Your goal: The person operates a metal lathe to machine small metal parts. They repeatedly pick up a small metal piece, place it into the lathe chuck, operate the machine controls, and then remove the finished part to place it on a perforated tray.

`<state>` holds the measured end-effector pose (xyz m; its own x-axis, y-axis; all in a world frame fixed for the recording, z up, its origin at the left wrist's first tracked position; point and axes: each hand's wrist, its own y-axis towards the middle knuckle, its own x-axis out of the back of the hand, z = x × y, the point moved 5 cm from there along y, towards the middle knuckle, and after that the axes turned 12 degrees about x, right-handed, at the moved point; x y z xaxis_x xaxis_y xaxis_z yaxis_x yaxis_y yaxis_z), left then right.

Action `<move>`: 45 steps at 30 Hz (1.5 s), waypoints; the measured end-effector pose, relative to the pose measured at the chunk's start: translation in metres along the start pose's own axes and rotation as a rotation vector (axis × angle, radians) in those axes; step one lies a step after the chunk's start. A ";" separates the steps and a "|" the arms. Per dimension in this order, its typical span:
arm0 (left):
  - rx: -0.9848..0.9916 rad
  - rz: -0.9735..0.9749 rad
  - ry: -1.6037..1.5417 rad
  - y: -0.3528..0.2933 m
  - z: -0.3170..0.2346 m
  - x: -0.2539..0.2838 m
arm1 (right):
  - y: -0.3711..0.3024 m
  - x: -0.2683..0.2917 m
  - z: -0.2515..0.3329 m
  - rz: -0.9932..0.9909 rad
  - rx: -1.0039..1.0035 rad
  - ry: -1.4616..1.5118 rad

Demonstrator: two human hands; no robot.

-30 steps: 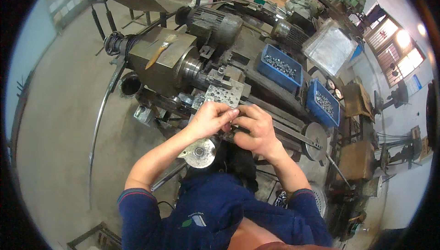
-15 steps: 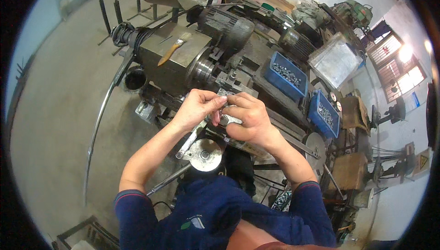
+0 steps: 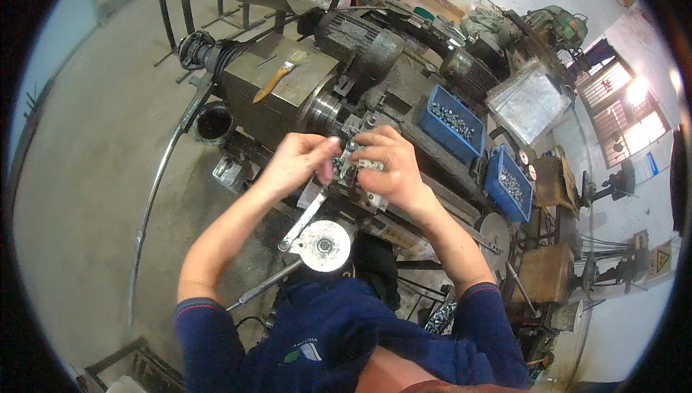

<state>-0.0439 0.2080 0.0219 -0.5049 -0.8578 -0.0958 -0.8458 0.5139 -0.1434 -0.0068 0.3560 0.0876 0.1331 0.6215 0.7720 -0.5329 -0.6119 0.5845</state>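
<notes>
My left hand [image 3: 297,166] is just left of the tool slide [image 3: 371,195] of a small metal lathe. Its thumb and index finger come together, slightly blurred, and whatever they may pinch is too small to make out. Over the slide, my right hand [image 3: 393,166] curls its fingers and thumb around something small that I cannot make out. Beyond the left hand is the lathe's shiny round chuck [image 3: 324,110]. Below the hands are a metal lever [image 3: 304,219] and a pale round handwheel [image 3: 324,246].
A wooden-handled brush [image 3: 277,81] lies on the lathe's headstock cover [image 3: 241,69]. Two blue bins [image 3: 453,144] with small metal parts stand to the right. A long curved metal rod [image 3: 155,198] reaches down at the left. A flat metal sheet [image 3: 528,105] is at the far right.
My hands, which were together over the slide, have moved apart. The left has shifted left; the right has stayed at the slide, its fingers lifted slightly.
</notes>
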 end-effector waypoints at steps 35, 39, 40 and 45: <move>0.194 -1.033 1.835 -0.171 0.062 0.406 | 0.027 -0.071 -0.123 0.460 -0.331 -0.260; 0.290 -1.091 1.898 -0.160 0.052 0.445 | 0.026 -0.074 -0.123 0.471 -0.371 -0.285; 0.322 -1.084 1.878 -0.156 0.058 0.445 | 0.026 -0.071 -0.122 0.481 -0.365 -0.314; 0.506 -1.353 1.563 -0.159 0.063 0.436 | 0.028 -0.070 -0.120 0.414 -0.417 -0.264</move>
<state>-0.1184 -0.2471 -0.0588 0.3071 0.2323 0.9229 -0.7452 -0.5444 0.3851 -0.1316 0.3546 0.0200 0.0195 0.2003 0.9795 -0.8572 -0.5009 0.1195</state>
